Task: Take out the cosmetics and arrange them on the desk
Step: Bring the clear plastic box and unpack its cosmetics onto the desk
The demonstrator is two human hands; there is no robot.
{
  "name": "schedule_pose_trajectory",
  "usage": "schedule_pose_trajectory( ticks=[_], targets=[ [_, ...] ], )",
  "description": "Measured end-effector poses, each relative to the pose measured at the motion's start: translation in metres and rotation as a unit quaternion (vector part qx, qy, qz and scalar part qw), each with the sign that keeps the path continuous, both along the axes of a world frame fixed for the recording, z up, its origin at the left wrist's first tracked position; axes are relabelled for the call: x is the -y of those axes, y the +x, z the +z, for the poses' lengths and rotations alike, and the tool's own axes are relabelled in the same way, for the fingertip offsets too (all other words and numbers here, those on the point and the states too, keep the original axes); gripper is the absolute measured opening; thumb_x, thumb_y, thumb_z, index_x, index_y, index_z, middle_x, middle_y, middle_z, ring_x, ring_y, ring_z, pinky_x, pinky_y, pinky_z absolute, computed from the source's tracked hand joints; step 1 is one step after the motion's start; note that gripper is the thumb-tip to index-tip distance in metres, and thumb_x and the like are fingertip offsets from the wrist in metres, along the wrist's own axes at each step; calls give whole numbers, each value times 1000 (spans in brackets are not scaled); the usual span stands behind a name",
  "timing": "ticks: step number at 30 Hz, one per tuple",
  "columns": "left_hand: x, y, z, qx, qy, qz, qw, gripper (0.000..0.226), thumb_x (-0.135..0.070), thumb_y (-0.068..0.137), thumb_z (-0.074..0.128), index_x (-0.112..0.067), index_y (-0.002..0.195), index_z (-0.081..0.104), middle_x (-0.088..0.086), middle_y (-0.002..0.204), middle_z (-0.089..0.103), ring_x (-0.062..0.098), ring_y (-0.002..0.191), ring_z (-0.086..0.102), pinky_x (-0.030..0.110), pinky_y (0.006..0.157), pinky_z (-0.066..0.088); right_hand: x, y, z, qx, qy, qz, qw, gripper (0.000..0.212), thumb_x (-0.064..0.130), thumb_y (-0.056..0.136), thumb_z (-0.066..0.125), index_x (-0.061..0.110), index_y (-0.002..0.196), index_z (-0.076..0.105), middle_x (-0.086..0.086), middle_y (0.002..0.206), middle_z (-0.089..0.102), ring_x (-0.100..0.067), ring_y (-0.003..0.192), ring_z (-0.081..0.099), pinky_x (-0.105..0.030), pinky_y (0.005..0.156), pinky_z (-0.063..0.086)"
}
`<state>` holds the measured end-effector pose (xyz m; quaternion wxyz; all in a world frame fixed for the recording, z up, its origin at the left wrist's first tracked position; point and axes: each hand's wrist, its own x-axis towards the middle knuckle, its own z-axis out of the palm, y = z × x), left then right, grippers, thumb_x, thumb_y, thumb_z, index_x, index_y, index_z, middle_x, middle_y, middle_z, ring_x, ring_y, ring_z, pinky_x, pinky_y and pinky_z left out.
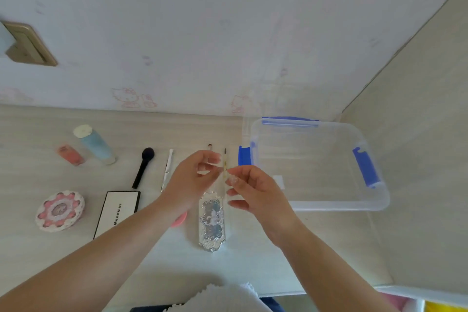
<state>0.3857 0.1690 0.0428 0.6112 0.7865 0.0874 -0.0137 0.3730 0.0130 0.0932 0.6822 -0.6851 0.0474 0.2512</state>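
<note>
White cloth (228, 296) at the near edge, two forearms reaching out over the bench (30, 256).

Both hands meet above the middle of the bench, over a thin brush (225, 157) whose long axis runs near to far. The left hand (192, 180) and right hand (253, 190) have their fingers curled toward its shaft from either side; they seem to pinch it together, though the contact is too small to tell for sure. The box (374, 200) stands to the right and looks empty. Already laid out to the left are a black brush (143, 167), a white stick (167, 170), a blue tube (96, 144), a pink bottle (70, 155), a round compact (60, 210) and a palette (119, 213); a silver case (212, 223) lies just near of the hands. Judging by this, the thin brush is the last item, and setting it down in line with the others, parallel to them, is what remains.
</note>
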Motion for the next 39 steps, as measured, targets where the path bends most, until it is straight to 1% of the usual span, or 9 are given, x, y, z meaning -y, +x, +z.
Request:
schedule_pose_trajectory(
  ticks=[4, 8, 11, 15, 18, 23, 27, 33, 39],
  targets=[
    [28, 35, 18, 17, -1, 31, 999, 22, -12, 86, 64, -33, 91, 60, -14, 98, 65, -4, 80, 61, 17, 78, 48, 44, 38, 24, 40, -18, -11, 999, 9, 13, 91, 57, 20, 90, 63, 5, 82, 63, -3, 68, 61, -25, 70, 57],
    [53, 70, 29, 21, 2, 72, 997, 15, -13, 86, 64, -24, 97, 62, -11, 97, 65, -1, 82, 60, 4, 66, 44, 92, 89, 36, 66, -29, -39, 997, 9, 14, 91, 57, 21, 90, 63, 1, 89, 64, -9, 76, 63, -28, 74, 56],
    [65, 94, 34, 14, 7, 97, 995, 15, -17, 86, 64, -24, 99, 62, -10, 98, 65, 5, 85, 60, 8, 57, 45, 123, 129, 35, 91, -59, -55, 993, 9, 16, 92, 57, 22, 88, 62, 0, 92, 62, -9, 78, 62, -31, 76, 55],
    [77, 122, 39, -14, 16, 113, 993, 28, -20, 87, 64, -20, 114, 57, -5, 108, 61, 10, 90, 59, 16, 68, 44, 159, 177, 30, 130, -105, -94, 981, 8, 20, 92, 57, 25, 86, 61, -2, 95, 62, -9, 81, 62, -31, 78, 55],
    [78, 141, 36, -56, 31, 110, 992, 48, -26, 87, 64, -19, 131, 45, 0, 125, 54, 13, 105, 54, 24, 82, 41, 184, 210, 18, 170, -204, -115, 957, 4, 26, 90, 57, 26, 93, 61, 1, 103, 64, -13, 93, 60, -39, 91, 52],
    [82, 171, 25, -151, 28, 94, 984, 74, -35, 85, 66, -23, 146, 26, 4, 149, 36, 23, 131, 41, 31, 99, 34, 209, 239, -6, 183, -355, -85, 913, 55, 32, 85, 64, 22, 135, 44, -4, 142, 40, -18, 125, 45, -29, 97, 39],
    [83, 181, 14, -198, 25, 65, 978, 86, -40, 80, 70, -27, 149, 19, 6, 152, 32, 26, 132, 42, 44, 109, 36, 217, 247, -20, 115, -347, -53, 930, 80, 31, 84, 67, 20, 148, 22, -4, 151, 30, -22, 135, 37, -31, 102, 35],
    [95, 184, 11, -195, -18, 68, 978, 76, -28, 87, 65, -24, 148, 20, 6, 151, 33, 17, 138, 34, 29, 95, 35, 221, 252, -38, 13, -311, -29, 950, 92, 41, 82, 66, 26, 150, 6, -4, 152, 31, -24, 134, 39, -35, 103, 36],
    [95, 178, 19, -161, -27, 74, 984, 82, -27, 84, 69, -25, 149, 19, 5, 153, 31, 15, 138, 34, 35, 106, 36, 221, 248, -33, 22, -285, -58, 957, 88, 43, 83, 64, 26, 150, 9, -5, 152, 32, -24, 134, 39, -36, 103, 36]
  ],
)
